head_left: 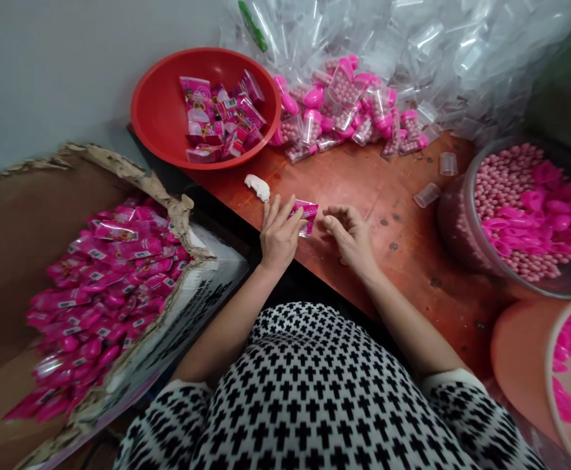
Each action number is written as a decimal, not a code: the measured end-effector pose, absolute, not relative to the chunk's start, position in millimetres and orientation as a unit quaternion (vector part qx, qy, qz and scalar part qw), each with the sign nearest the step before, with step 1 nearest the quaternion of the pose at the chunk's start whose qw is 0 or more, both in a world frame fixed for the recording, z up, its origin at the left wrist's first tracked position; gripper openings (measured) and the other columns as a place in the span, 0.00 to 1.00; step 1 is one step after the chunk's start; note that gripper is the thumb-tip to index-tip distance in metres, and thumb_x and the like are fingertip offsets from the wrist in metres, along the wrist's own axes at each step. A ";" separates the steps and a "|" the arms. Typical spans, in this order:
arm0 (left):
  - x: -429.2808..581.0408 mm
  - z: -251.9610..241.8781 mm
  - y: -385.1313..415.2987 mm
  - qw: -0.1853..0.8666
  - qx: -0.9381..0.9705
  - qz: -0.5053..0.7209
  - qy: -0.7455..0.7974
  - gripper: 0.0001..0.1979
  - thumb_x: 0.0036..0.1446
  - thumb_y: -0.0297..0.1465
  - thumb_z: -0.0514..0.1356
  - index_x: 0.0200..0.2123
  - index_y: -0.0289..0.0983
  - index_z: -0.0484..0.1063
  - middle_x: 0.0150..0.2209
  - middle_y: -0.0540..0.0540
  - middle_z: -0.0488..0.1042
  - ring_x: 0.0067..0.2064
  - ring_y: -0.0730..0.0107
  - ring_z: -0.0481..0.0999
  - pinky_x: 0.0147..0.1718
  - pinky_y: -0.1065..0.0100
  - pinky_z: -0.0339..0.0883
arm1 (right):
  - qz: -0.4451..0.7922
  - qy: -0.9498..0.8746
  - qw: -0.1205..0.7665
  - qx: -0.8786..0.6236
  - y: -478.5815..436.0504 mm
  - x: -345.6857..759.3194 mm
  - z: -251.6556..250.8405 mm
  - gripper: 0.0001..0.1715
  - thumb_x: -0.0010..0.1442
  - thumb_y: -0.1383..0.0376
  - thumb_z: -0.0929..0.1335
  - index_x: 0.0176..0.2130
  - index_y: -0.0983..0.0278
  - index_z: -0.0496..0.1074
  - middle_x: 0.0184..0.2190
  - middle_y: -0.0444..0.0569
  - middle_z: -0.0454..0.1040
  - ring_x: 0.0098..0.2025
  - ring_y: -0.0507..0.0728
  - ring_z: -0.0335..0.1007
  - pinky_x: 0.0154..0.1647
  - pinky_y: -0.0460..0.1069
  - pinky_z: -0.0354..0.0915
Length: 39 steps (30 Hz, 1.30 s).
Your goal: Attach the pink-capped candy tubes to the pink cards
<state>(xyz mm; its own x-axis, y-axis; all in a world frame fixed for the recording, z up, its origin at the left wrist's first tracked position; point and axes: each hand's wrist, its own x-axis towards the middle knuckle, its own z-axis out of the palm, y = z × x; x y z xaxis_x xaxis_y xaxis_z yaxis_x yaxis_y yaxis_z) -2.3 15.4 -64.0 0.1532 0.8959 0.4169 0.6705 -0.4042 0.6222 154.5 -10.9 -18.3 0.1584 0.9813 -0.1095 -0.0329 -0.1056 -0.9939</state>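
Over the near edge of the table, my left hand presses its fingers on a small pink printed packet, which pokes out to the right from under them. My right hand hovers just right of the packet, a small gap away. Its thumb and curled fingers are drawn together; whatever they hold, if anything, is hidden. A crumpled white lump lies just beyond my left fingertips.
A red bowl of pink packets sits back left. Clear cups with pink beads pile behind. Right are a bead bucket and a peach bucket. A torn cardboard box of pink packets stands left.
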 end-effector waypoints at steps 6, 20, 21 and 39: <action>4.5 -30.5 1.0 0.319 0.636 0.485 0.508 0.20 0.54 0.38 0.64 0.50 0.42 0.76 0.56 0.43 0.73 0.62 0.55 0.66 0.64 0.52 0.54 | 0.554 -0.377 0.552 -0.496 10.5 145.7 -16.4 0.26 0.48 0.55 0.74 0.43 0.60 0.64 0.22 0.35 0.66 0.24 0.48 0.63 0.29 0.45 0.63; 18.1 -4.9 6.4 0.689 0.225 0.472 0.503 0.16 0.30 0.34 0.76 0.21 0.31 0.76 0.22 0.47 0.77 0.27 0.71 0.78 0.30 0.69 0.77 | 0.421 -0.483 0.501 -0.581 39.5 198.4 -6.5 0.20 0.53 0.51 0.71 0.38 0.63 0.70 0.23 0.40 0.70 0.25 0.49 0.64 0.28 0.45 0.61; 17.1 -4.2 6.7 0.681 0.219 0.477 0.511 0.16 0.28 0.34 0.76 0.20 0.31 0.76 0.21 0.47 0.76 0.26 0.71 0.77 0.29 0.70 0.77 | 0.365 -0.491 0.511 -0.604 53.6 214.7 -5.6 0.18 0.56 0.51 0.68 0.38 0.63 0.71 0.26 0.42 0.72 0.27 0.50 0.66 0.32 0.46 0.63; 7.0 4.3 20.0 0.696 0.083 0.513 0.496 0.08 0.44 0.26 0.70 0.25 0.31 0.73 0.23 0.49 0.74 0.24 0.74 0.76 0.25 0.72 0.77 | 0.011 -0.480 0.245 -0.842 164.8 320.0 16.0 0.14 0.55 0.59 0.68 0.39 0.66 0.72 0.42 0.60 0.76 0.47 0.65 0.72 0.45 0.59 0.67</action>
<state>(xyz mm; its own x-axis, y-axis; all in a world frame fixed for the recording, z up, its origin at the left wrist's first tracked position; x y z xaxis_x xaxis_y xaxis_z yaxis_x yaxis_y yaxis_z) 7.0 20.0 4.3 -0.0180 0.7957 -0.6054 -0.6316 0.4604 0.6238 320.0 164.8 16.0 0.5383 0.8142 0.2175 0.8035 -0.4180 -0.4238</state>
